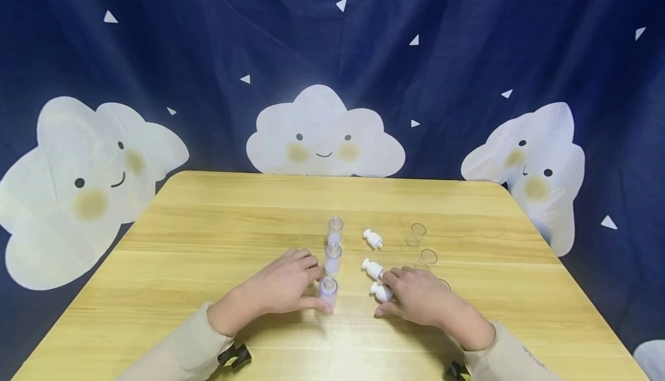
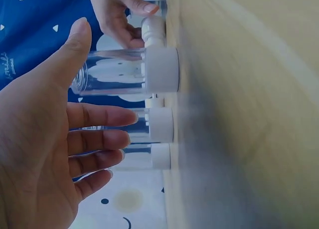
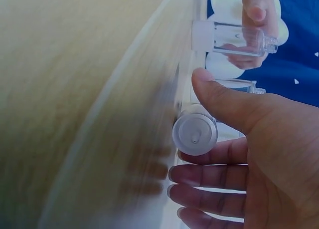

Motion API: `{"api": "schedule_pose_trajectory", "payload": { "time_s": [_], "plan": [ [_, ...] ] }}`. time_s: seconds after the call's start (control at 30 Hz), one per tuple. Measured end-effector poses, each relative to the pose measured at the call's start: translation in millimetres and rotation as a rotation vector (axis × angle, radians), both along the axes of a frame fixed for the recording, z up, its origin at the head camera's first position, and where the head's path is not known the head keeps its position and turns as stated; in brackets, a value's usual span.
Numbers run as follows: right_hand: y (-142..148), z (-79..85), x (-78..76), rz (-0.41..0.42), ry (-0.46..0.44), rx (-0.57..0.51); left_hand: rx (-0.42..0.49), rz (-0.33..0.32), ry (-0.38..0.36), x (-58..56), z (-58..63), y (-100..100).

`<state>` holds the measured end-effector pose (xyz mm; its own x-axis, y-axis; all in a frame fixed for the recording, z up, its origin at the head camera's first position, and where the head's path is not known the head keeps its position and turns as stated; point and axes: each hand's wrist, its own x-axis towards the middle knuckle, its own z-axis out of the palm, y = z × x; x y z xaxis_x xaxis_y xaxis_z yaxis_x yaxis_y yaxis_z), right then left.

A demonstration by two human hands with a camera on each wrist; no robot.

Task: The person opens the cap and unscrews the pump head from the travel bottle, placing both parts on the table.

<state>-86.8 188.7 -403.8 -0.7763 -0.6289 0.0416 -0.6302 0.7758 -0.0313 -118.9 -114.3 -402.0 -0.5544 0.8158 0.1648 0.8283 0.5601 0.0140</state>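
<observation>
Three clear bottles with whitish bases stand upright in a row: the near bottle point(image 1: 328, 291), the middle bottle point(image 1: 333, 260) and the far bottle point(image 1: 335, 231). My left hand point(image 1: 286, 286) is around the near bottle, thumb and fingers spread apart; the left wrist view shows no firm grip on this bottle point(image 2: 162, 69). To the right lie three white pump heads: far point(image 1: 373, 239), middle point(image 1: 372, 268) and near point(image 1: 381, 292). My right hand point(image 1: 421, 295) is at the near pump head point(image 3: 195, 133), which lies between thumb and forefinger, the fingers extended.
Behind and beside the right hand stand clear cylindrical caps, a far cap point(image 1: 417, 230) and a middle cap point(image 1: 429, 256); a third cap point(image 1: 445, 283) is partly hidden by the hand. The wooden table point(image 1: 234, 208) ends at a dark blue curtain point(image 1: 291, 34) with clouds.
</observation>
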Motion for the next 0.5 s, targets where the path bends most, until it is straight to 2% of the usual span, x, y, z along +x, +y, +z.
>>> {"api": "schedule_pose_trajectory", "payload": {
  "time_s": [0.5],
  "plan": [
    [2.4,-1.0,-1.1,-0.007,0.010,-0.009,0.064,0.049,0.000,-6.0,5.5,-21.2]
  ]
}}
